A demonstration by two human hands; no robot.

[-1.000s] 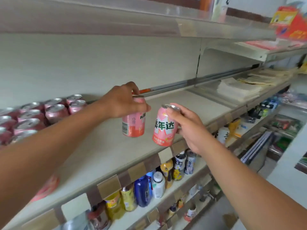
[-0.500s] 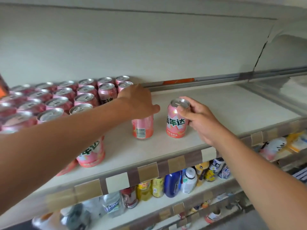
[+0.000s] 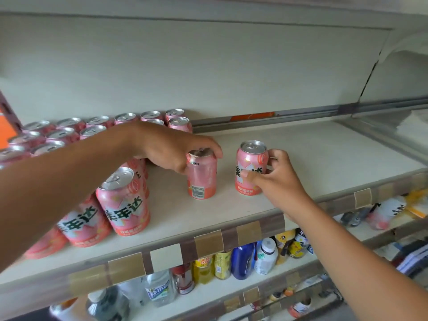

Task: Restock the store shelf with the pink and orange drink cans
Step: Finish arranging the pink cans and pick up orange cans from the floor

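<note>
Two pink and orange drink cans stand upright on the pale shelf [image 3: 301,158], about a hand's width apart. My left hand [image 3: 171,148] grips the left can [image 3: 202,179] from above, fingers curled over its top rim. My right hand [image 3: 274,176] holds the right can [image 3: 249,172] by its side, thumb across the label. To the left stands a block of several matching cans [image 3: 122,200], the front ones showing green and white lettering, the back rows [image 3: 148,117] reaching the rear wall. My left forearm hides part of that block.
The shelf surface right of the two cans is bare up to a clear divider [image 3: 389,135]. Price-tag holders [image 3: 208,243] line the front edge. The shelf below carries bottles and jars [image 3: 240,260]. An orange sign [image 3: 7,128] sits at the far left.
Both hands brought the cans down from the air onto the shelf, where they now stand. The view swung left and closer, showing more of the can block.
</note>
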